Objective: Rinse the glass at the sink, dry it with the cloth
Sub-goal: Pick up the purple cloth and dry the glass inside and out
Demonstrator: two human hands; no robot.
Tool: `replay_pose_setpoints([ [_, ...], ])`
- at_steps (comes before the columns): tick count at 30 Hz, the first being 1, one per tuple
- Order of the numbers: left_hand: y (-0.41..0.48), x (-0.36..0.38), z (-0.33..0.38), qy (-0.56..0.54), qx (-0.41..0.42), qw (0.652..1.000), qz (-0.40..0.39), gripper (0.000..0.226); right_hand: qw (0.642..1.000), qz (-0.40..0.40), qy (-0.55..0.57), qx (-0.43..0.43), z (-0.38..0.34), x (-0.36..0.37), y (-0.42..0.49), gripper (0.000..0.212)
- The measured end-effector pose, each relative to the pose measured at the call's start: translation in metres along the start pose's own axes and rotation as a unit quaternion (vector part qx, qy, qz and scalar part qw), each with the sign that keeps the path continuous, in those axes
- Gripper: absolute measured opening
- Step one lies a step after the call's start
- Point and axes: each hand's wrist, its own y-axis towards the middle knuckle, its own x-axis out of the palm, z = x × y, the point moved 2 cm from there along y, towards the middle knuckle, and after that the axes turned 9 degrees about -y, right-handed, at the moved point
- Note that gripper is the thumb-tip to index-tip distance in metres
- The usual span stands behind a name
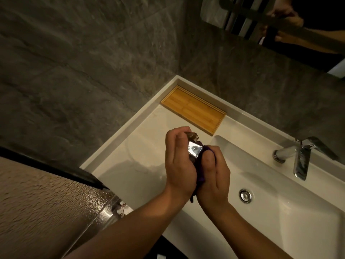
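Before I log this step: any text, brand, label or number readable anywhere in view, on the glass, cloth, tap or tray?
None can be read.
glass in the left hand: only reflections, no legible marking.
purple cloth under the right hand: mostly hidden, no label showing.
faucet: no brand visible.
wooden tray: plain.

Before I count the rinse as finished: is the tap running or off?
Off, it seems. No stream falls from the tap into the sink, and both hands work the glass with the cloth beside the basin.
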Motion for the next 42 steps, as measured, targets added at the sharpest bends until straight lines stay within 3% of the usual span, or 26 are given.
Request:
replay_pose_setpoints([
  [4, 0.005, -0.001, -0.008, 0.084, 0.197, 0.975, -0.052, 0.043, 0.999, -0.026, -0.003, 0.037, -0.003, -0.004, 0.013, 0.027],
  [7, 0.01, -0.006, -0.017, 0.164, 0.243, 0.953, -0.08, 0.046, 0.995, -0.061, -0.019, 0.079, -0.002, -0.008, 0.026, 0.029],
  [11, 0.019, -0.016, -0.014, 0.204, 0.126, 0.958, -0.159, 0.047, 0.985, -0.087, -0.015, 0.151, 0.007, -0.016, 0.038, 0.038],
  [17, 0.059, -0.039, -0.003, 0.283, -0.021, 0.92, -0.271, 0.05, 0.954, -0.163, -0.009, 0.253, 0.006, -0.022, 0.054, 0.039],
  [22, 0.053, -0.047, -0.007, 0.162, -0.146, 0.951, -0.219, 0.072, 0.94, -0.136, 0.012, 0.313, 0.011, -0.012, 0.06, 0.036],
  [26, 0.045, -0.051, -0.008, 0.084, -0.226, 0.96, -0.142, 0.081, 0.935, -0.035, 0.019, 0.353, 0.028, -0.004, 0.055, 0.031],
  [29, 0.039, -0.055, -0.013, 0.019, -0.25, 0.963, -0.102, 0.062, 0.917, 0.073, 0.089, 0.382, 0.04, -0.003, 0.045, 0.024],
  [31, 0.036, -0.055, -0.013, -0.039, -0.264, 0.961, -0.067, 0.038, 0.91, 0.116, 0.133, 0.375, 0.038, -0.003, 0.038, 0.026],
  [35, 0.034, -0.047, -0.009, -0.109, -0.259, 0.959, -0.045, 0.028, 0.926, 0.124, 0.158, 0.32, 0.032, 0.004, 0.022, 0.032],
  [39, 0.029, -0.041, -0.003, -0.143, -0.226, 0.963, -0.036, 0.024, 0.978, 0.088, 0.027, 0.185, 0.022, 0.006, 0.012, 0.032],
  [42, 0.028, -0.038, 0.002, -0.147, -0.205, 0.967, -0.04, 0.032, 0.996, 0.013, -0.022, 0.082, 0.022, 0.003, 0.005, 0.057],
])
